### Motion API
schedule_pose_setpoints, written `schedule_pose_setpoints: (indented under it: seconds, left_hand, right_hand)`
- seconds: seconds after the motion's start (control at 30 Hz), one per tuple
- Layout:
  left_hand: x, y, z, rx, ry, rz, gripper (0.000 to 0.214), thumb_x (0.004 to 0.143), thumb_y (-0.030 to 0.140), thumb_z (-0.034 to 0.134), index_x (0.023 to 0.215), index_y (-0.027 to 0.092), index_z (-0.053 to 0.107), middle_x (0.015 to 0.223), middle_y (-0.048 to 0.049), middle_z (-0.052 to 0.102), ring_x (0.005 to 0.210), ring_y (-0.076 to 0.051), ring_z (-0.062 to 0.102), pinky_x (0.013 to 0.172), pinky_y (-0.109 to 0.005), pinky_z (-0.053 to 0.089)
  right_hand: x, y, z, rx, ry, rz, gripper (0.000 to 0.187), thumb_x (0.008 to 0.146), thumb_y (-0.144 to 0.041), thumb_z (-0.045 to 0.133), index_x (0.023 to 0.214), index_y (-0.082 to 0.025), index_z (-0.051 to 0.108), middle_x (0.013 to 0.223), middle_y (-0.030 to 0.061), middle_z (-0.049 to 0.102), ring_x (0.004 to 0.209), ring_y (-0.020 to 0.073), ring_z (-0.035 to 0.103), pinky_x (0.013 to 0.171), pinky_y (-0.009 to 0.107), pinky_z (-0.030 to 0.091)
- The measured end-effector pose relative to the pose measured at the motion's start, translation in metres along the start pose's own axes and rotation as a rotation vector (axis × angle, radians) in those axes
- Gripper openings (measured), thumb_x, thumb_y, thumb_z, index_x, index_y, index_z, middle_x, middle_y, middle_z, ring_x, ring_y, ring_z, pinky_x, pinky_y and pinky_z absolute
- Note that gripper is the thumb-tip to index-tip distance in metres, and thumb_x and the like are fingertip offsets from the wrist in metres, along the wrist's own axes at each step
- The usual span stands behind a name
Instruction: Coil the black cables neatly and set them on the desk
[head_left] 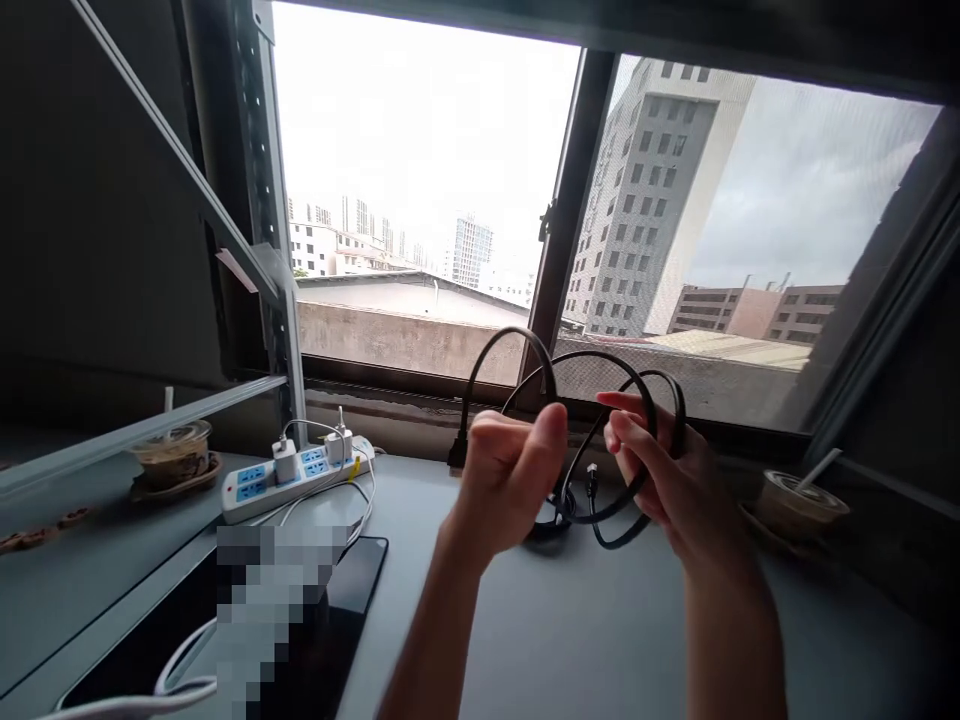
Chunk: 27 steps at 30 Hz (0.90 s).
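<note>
Gripping one side of the black cable, left hand was fisted; right hand held more loops in half-curled fingers. Cable hung looped between both, over the desk. White power strip sat left of left hand, drink cup right of right hand.

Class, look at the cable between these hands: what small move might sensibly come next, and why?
Perhaps the left hand should bring its arc of black cable toward the right hand, since that arc stands apart while other loops hang at the right hand.
</note>
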<state>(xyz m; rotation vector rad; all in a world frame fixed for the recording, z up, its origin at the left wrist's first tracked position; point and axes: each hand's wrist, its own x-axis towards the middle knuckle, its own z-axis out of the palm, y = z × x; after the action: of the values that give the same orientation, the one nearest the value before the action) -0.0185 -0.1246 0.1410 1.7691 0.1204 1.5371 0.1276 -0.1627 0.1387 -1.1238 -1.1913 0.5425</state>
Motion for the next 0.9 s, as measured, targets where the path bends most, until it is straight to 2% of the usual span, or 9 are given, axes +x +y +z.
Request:
schedule_pose_setpoints:
  seconds: [0.07, 0.13, 0.23, 0.37, 0.43, 0.57, 0.67, 0.8, 0.9]
  left_hand:
    - [-0.001, 0.001, 0.003, 0.135, -0.169, -0.105, 0.06, 0.087, 0.045, 0.035, 0.034, 0.017, 0.03, 0.031, 0.002, 0.03, 0.032, -0.005, 0.026, 0.039, -0.027, 0.018]
    - [0.0, 0.002, 0.004, 0.222, -0.288, -0.217, 0.057, 0.087, 0.042, 0.033, 0.035, 0.017, 0.036, 0.033, 0.0009, 0.037, 0.033, -0.006, 0.03, 0.038, -0.026, 0.022]
    - [0.003, 0.0, 0.003, 0.254, -0.388, -0.349, 0.055, 0.086, 0.041, 0.034, 0.038, 0.017, 0.043, 0.036, 0.0004, 0.041, 0.034, -0.006, 0.032, 0.037, -0.023, 0.025]
    - [0.005, -0.001, 0.001, 0.241, -0.507, -0.472, 0.057, 0.084, 0.05, 0.034, 0.041, 0.015, 0.05, 0.032, 0.0025, 0.032, 0.031, -0.006, 0.03, 0.035, -0.021, 0.024]
    - [0.006, -0.001, 0.0, 0.244, -0.456, -0.522, 0.057, 0.083, 0.055, 0.033, 0.046, 0.016, 0.053, 0.029, 0.0037, 0.029, 0.027, -0.007, 0.03, 0.033, -0.021, 0.024]
    - [0.009, -0.001, -0.004, 0.162, -0.241, -0.584, 0.056, 0.081, 0.06, 0.031, 0.051, 0.017, 0.052, 0.027, 0.0046, 0.032, 0.022, -0.007, 0.029, 0.029, -0.02, 0.023]
    - [0.013, -0.001, -0.012, 0.079, -0.168, -0.669, 0.052, 0.079, 0.059, 0.034, 0.056, 0.017, 0.053, 0.027, 0.005, 0.034, 0.021, -0.008, 0.032, 0.028, -0.018, 0.024]
    - [0.017, -0.005, -0.028, -0.168, -0.169, -0.696, 0.042, 0.08, 0.053, 0.036, 0.063, 0.018, 0.053, 0.028, 0.0051, 0.035, 0.022, -0.012, 0.041, 0.026, -0.018, 0.023]
    - [0.017, -0.01, -0.036, -0.46, -0.253, -0.63, 0.035, 0.078, 0.051, 0.036, 0.063, 0.021, 0.047, 0.022, 0.0085, 0.024, 0.012, -0.012, 0.026, 0.021, -0.021, 0.012]
  right_hand:
    - [-0.001, -0.001, 0.002, 0.01, 0.01, 0.0, 0.049, 0.072, -0.047, 0.06, 0.113, -0.021, 0.055, 0.051, -0.0073, 0.045, 0.028, 0.0012, 0.024, 0.024, 0.013, 0.016]
    - [-0.001, -0.002, 0.004, -0.037, 0.012, 0.02, 0.05, 0.072, -0.046, 0.059, 0.114, -0.019, 0.056, 0.044, -0.0084, 0.042, 0.026, 0.002, 0.023, 0.023, 0.013, 0.017]
    - [-0.002, -0.002, 0.005, -0.137, 0.003, 0.007, 0.053, 0.068, -0.046, 0.061, 0.111, -0.014, 0.059, 0.037, -0.0088, 0.04, 0.023, 0.0035, 0.026, 0.024, 0.014, 0.02]
    - [-0.006, -0.007, 0.006, -0.224, 0.027, -0.054, 0.046, 0.068, -0.047, 0.061, 0.097, -0.012, 0.066, 0.033, -0.0069, 0.041, 0.024, 0.0054, 0.031, 0.025, 0.016, 0.025]
    - [-0.011, -0.012, 0.006, -0.257, 0.078, -0.092, 0.041, 0.069, -0.046, 0.059, 0.092, -0.013, 0.068, 0.033, -0.0061, 0.042, 0.026, 0.0055, 0.034, 0.026, 0.016, 0.026]
    - [-0.02, -0.023, 0.003, -0.266, 0.16, -0.124, 0.04, 0.072, -0.045, 0.059, 0.095, -0.014, 0.069, 0.034, -0.0058, 0.042, 0.027, 0.0055, 0.036, 0.027, 0.016, 0.025]
    - [-0.024, -0.026, -0.002, -0.225, 0.198, -0.145, 0.038, 0.073, -0.044, 0.059, 0.096, -0.015, 0.069, 0.034, -0.006, 0.041, 0.028, 0.0053, 0.037, 0.028, 0.016, 0.026]
    - [-0.028, -0.028, -0.015, -0.203, 0.186, -0.196, 0.034, 0.075, -0.044, 0.059, 0.096, -0.018, 0.069, 0.034, -0.0055, 0.042, 0.029, 0.006, 0.039, 0.03, 0.017, 0.028]
    - [-0.033, -0.03, -0.026, -0.193, 0.163, -0.272, 0.035, 0.075, -0.045, 0.059, 0.098, -0.02, 0.068, 0.033, -0.0053, 0.042, 0.028, 0.0069, 0.039, 0.029, 0.018, 0.027]
